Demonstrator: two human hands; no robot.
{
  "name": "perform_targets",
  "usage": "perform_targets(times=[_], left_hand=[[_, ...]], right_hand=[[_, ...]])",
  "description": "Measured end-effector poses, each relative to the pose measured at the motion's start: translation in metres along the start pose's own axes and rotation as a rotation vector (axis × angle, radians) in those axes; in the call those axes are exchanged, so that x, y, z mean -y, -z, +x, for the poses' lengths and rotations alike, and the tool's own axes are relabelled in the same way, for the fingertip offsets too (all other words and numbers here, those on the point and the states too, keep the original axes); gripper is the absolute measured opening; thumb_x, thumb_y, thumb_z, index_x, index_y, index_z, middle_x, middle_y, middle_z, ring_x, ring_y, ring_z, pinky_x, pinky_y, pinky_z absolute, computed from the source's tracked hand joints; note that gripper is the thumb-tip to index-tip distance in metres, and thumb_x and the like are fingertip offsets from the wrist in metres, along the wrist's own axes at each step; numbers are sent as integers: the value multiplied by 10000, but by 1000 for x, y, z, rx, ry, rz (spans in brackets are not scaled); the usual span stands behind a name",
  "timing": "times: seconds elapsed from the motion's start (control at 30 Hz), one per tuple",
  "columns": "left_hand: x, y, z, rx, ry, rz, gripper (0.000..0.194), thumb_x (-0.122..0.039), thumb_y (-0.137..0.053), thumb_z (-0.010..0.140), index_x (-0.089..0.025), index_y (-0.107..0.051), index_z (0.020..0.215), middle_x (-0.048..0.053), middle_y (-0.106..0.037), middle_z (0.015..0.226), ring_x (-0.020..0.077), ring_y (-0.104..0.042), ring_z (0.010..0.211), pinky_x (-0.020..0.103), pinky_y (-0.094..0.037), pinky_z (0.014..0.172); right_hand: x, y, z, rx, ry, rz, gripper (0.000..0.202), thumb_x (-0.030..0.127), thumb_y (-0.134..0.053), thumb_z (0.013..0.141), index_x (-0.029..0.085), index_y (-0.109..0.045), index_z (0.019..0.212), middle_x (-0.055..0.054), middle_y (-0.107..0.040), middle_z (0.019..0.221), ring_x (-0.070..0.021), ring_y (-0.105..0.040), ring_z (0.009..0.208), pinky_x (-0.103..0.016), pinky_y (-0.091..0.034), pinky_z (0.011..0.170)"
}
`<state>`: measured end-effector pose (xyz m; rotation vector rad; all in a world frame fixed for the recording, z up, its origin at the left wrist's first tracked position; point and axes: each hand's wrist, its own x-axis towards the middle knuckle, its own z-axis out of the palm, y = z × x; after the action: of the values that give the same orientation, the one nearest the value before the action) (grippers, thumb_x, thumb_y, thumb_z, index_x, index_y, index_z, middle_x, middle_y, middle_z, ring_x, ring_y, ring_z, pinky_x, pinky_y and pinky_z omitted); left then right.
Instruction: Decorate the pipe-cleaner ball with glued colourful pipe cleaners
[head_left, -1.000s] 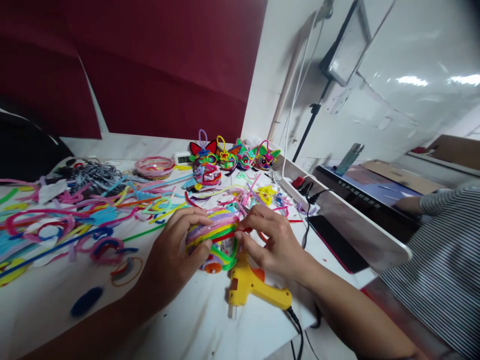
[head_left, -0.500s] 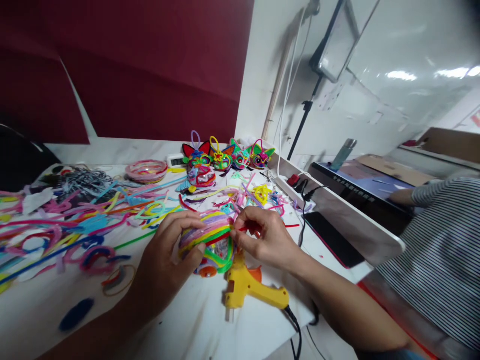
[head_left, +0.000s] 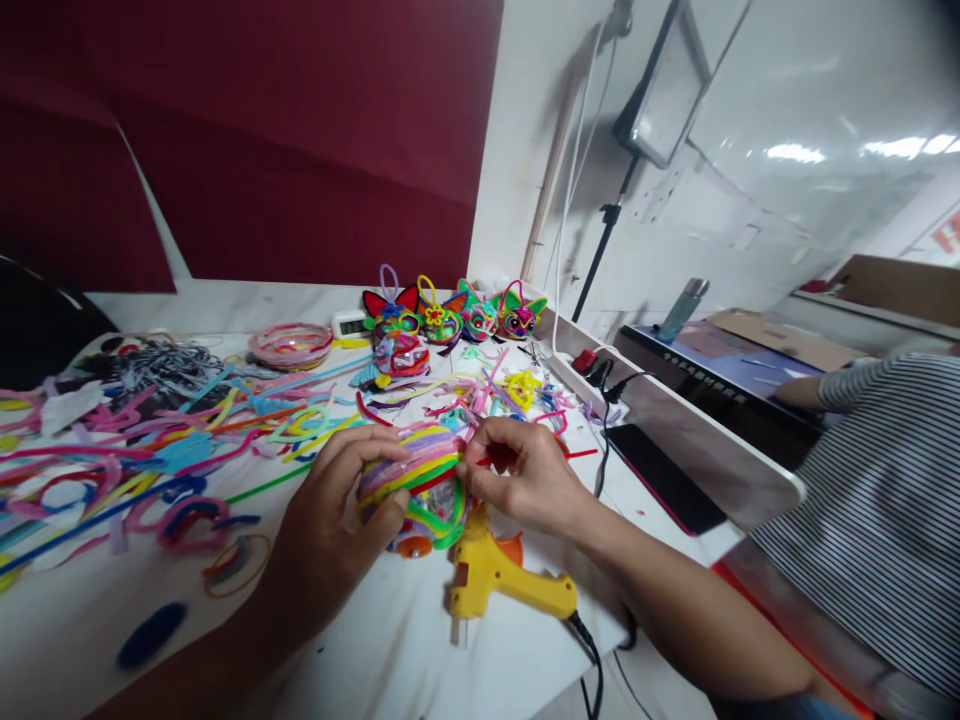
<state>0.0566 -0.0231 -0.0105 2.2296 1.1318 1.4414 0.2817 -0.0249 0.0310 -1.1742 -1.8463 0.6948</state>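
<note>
A round ornament (head_left: pixel 431 465) wrapped in purple, pink, yellow, green and red pipe cleaners sits low over the table in front of me. My left hand (head_left: pixel 341 510) grips it from the left, thumb low and fingers over the top. At its right side my right hand (head_left: pixel 517 465) pinches a red pipe cleaner (head_left: pixel 579 454), whose free end sticks out to the right past the knuckles. The pinched part against the ornament is mostly covered by my fingers. Just below, a yellow hot glue gun (head_left: pixel 510 575) lies on the table, its nozzle close to the ornament.
Loose pipe cleaners (head_left: pixel 172 450) cover the left of the table. Several finished animal-head ornaments (head_left: pixel 457 315) stand at the back. A black phone (head_left: pixel 664 478) lies at the right by a low white partition (head_left: pixel 712 450). Beyond it is a person in a striped top (head_left: pixel 885 500).
Both hands keep almost the same hold on the ornament and the red pipe cleaner. My right fingers shift very slightly; the view moves a little.
</note>
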Motion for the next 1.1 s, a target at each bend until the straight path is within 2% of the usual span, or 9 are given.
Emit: perform_targets(times=[0.43,0.8,1.1], left_hand=[[1,0,0,-2,-1,-21,202,-239,-604,865,-271,-627,1063,43,-614,1151,288,-613,1157,461,-525,1021],[-1,-4,0,-9,19,-80,177,-234,-566,883,-259,-610,1052,54,-595,1145,258,-599,1172,435,-477,1043],[2,-3,7,-20,54,-151,186,-253,-563,834,-220,-621,1007,68,-608,1097,263,-618,1144,441,-495,1036]], right_hand=[[1,-2,2,28,-109,56,62,162,-666,704,193,-613,699,23,-629,638,-119,-548,566,-226,-407,536],[1,1,7,109,-206,103,93,153,-675,690,196,-596,668,41,-621,625,-110,-562,577,-217,-420,543],[2,0,21,108,-338,284,164,132,-742,645,185,-588,628,68,-598,567,-89,-522,538,-222,-405,559]])
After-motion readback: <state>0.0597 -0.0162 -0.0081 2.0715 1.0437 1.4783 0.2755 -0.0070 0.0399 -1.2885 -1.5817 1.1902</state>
